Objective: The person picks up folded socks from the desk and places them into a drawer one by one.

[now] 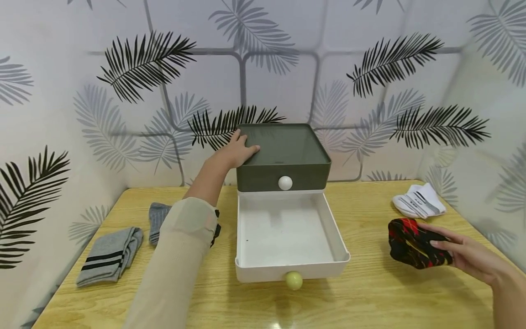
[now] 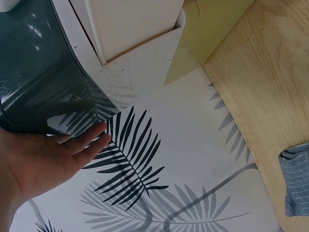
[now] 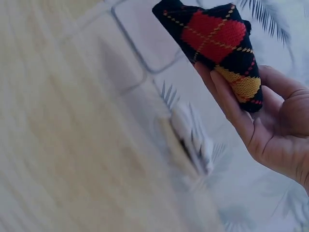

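My left hand (image 1: 236, 151) rests on the left edge of a small drawer cabinet's dark green top (image 1: 283, 144), thumb on the upper face. In the left wrist view its fingers (image 2: 87, 145) lie fairly straight along the rim. Below the white-knobbed green front, a white drawer (image 1: 285, 228) with a yellow-green knob (image 1: 293, 280) is pulled out, nothing inside. My right hand (image 1: 472, 253) pinches a folded black, red and yellow argyle sock (image 1: 415, 242) above the table, right of the drawer. The right wrist view shows the sock (image 3: 222, 43) between thumb and fingers.
White folded socks (image 1: 421, 201) lie at the table's right. On the left are grey socks with black stripes (image 1: 108, 256) and blue-grey socks (image 1: 157, 219), partly behind the left forearm. A leaf-patterned wall (image 1: 279, 82) closes off the wooden table (image 1: 370, 292) at the back and sides.
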Motion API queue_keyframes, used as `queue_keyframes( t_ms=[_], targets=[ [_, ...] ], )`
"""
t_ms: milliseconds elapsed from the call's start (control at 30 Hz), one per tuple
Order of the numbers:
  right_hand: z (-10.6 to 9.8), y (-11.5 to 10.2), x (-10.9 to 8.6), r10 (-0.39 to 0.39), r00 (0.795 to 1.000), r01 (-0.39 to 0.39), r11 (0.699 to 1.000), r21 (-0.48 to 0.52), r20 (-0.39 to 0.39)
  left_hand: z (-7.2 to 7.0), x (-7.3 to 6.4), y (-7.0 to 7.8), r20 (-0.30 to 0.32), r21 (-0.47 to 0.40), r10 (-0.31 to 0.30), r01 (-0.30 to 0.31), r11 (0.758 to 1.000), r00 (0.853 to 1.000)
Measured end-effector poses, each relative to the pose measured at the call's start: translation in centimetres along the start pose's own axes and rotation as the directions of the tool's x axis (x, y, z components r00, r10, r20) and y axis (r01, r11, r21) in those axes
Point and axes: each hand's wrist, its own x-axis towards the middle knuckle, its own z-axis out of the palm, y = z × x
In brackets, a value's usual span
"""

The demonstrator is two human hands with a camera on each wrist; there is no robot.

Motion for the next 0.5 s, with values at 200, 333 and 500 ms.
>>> queue_keyframes(
  t_ms=[200, 333, 500],
  targets=[
    [3.5, -2.4, 2.0, -0.042, 0.992, 0.033, 0.996, -0.079, -0.117, 0.1, 0.0, 0.0, -0.001, 0.014, -0.004, 0.004, 1.0, 1.0],
    [5.9, -3.8, 3.4, -0.094, 0.988, 0.08, 0.991, -0.109, -0.123, 0.1, 0.0, 0.1, -0.007, 0.019, -0.005, 0.005, 1.0, 1.0],
    [8.5, -4.9, 5.1, -0.109, 0.979, 0.092, 0.99, -0.108, -0.169, 0.1, 0.1, 0.0, -0.008, 0.015, -0.006, 0.006, 1.0, 1.0]
  ],
)
